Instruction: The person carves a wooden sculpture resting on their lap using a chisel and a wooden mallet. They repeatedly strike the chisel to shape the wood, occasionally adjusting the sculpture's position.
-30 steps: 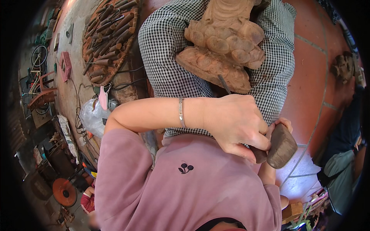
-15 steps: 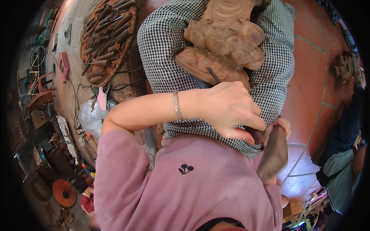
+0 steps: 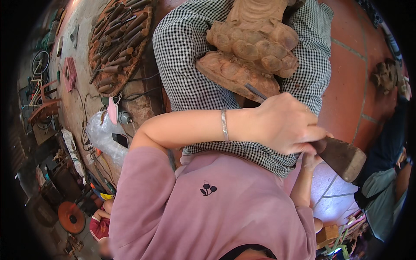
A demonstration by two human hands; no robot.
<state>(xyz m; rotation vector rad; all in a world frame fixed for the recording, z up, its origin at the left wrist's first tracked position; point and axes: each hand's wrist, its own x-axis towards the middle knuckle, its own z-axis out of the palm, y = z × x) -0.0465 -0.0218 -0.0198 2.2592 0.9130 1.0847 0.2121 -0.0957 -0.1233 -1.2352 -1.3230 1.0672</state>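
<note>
My left hand (image 3: 281, 123) is closed around a chisel, its thin dark blade (image 3: 255, 92) pointing at the lower edge of a carved wooden piece (image 3: 242, 71). That brown carving, with rounded petal-like lobes, lies between my legs. My right hand (image 3: 313, 159), partly covered by the left hand and the tool, grips a dark wooden mallet (image 3: 342, 159). The mallet's block points out to the right, close to the butt of the chisel handle. Whether mallet and handle touch, I cannot tell.
To the left, a round tray (image 3: 96, 79) holds many wood-handled carving tools. Near it are cables, a pink mask (image 3: 112, 111), a plastic bag (image 3: 102, 134) and a phone (image 3: 120, 139). Another carved wooden piece (image 3: 385, 74) lies on the tiles at right. Other people sit nearby.
My left hand with the chisel has shifted right, and more of the blade shows. The mallet has swung from pointing down towards me to pointing out right.
</note>
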